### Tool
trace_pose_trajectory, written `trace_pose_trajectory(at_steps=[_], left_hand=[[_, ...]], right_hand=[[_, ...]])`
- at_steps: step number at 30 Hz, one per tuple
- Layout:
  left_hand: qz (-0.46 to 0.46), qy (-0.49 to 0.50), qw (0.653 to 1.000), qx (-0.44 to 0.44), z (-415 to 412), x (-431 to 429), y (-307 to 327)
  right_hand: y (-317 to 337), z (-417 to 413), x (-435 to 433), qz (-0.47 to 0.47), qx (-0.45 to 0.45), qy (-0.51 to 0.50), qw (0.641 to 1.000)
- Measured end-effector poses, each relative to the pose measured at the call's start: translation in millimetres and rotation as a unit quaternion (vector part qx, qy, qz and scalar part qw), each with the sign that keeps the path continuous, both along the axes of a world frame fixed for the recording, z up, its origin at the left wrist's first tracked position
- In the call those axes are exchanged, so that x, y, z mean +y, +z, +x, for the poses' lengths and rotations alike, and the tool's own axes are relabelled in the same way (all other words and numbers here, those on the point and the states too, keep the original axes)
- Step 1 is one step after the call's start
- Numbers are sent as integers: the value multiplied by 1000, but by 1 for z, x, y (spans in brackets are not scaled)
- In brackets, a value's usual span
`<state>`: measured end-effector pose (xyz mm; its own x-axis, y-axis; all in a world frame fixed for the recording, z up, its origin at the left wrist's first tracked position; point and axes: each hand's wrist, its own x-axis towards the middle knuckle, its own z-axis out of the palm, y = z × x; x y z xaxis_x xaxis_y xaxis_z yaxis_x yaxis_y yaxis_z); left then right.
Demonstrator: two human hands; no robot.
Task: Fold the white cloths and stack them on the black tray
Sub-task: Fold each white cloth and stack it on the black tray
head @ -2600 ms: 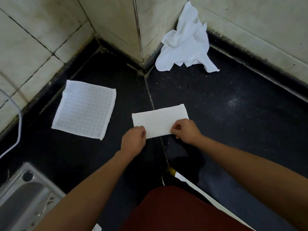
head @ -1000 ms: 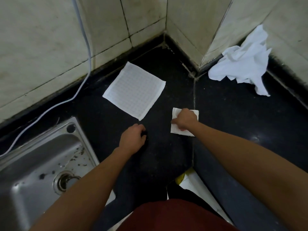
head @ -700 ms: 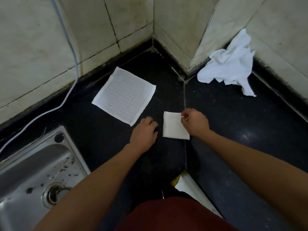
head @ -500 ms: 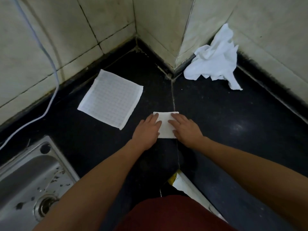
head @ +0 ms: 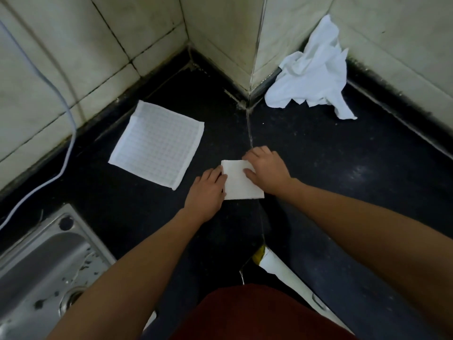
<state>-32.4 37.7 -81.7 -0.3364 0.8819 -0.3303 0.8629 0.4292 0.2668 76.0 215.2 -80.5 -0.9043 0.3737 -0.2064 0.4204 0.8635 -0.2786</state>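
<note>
A small folded white cloth (head: 239, 182) lies flat on the black counter (head: 331, 168) in the middle. My left hand (head: 206, 192) rests with straight fingers on its left edge. My right hand (head: 266, 170) presses on its upper right part, fingers spread over the far corner. To the left lies a square white cloth with a grid weave (head: 159, 144), spread flat. A crumpled pile of white cloths (head: 313, 74) sits against the tiled wall at the back right. No black tray is in view.
A steel sink (head: 41, 271) sits at the lower left. A white cable (head: 49, 99) hangs down the left wall onto the counter. Tiled walls form a jutting corner (head: 255, 57) at the back. A white and yellow object (head: 274, 263) lies near the counter's front edge.
The long folded strip has been folded again into a small square. Both hands now lie flat on it, my right hand having shifted toward its far right corner.
</note>
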Motion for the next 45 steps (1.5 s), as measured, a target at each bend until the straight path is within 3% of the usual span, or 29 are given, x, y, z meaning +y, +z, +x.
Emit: trace_pose_trajectory(at_steps=[5,9,15,21,30,35,40,45], left_hand=[[29,67,997,-5,-1,-35,5],[31,104,994,-7,-2,-68,5],[46,113,993,-1,-10,-82,8],[73,61,995,-10,-17,-47,22],[69,-98,993,-20,47,22,59],[89,-182,979,2,112,60,90],[122,-265,956,35,213,83,115],[144,-358,922,30,361,79,127]], right_hand=[[3,-44,2,-21,-154,8,988],[0,-54,2,-104,-201,-36,973],[16,-32,-8,-216,-158,-122,956],[53,15,-17,-270,2,-231,935],[95,145,-12,-170,21,-357,918],[122,241,-21,-72,-7,-366,928],[139,363,-49,43,-17,-400,915],[149,511,-103,87,-31,-457,885]])
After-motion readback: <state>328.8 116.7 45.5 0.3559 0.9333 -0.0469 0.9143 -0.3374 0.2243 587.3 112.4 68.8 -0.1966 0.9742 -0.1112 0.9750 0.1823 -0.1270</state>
